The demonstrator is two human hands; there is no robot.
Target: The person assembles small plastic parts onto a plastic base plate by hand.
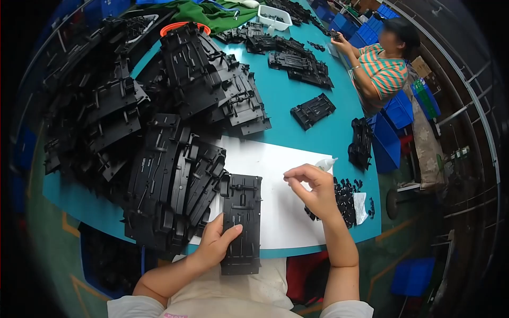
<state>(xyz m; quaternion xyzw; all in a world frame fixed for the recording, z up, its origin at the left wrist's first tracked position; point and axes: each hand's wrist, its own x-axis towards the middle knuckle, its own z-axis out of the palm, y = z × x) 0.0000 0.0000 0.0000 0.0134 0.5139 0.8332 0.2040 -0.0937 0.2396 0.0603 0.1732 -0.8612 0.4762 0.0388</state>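
My left hand (pixel 216 241) grips a black plastic chassis plate (pixel 242 212) by its left side, thumb across its face. The plate stands on end at the table's front edge, its moulded ribs and axle-like bar facing me. Over the white sheet (pixel 275 228) my right hand (pixel 313 188) is raised, thumb and index finger pinched together. A tiny dark bit shows at its fingertips, too small to name. Right beside that hand lie a small clear squeeze bottle (pixel 325 164), a pile of small black parts (pixel 344 199) and a whitish packet (pixel 360 208).
Tall stacks of similar black plates (pixel 159 175) crowd the left of the teal table (pixel 281 135). A single plate (pixel 313 111) and more rows lie farther back, near a white tub (pixel 274 18). A co-worker (pixel 384 69) handles something at the far right, beside blue bins (pixel 384 140).
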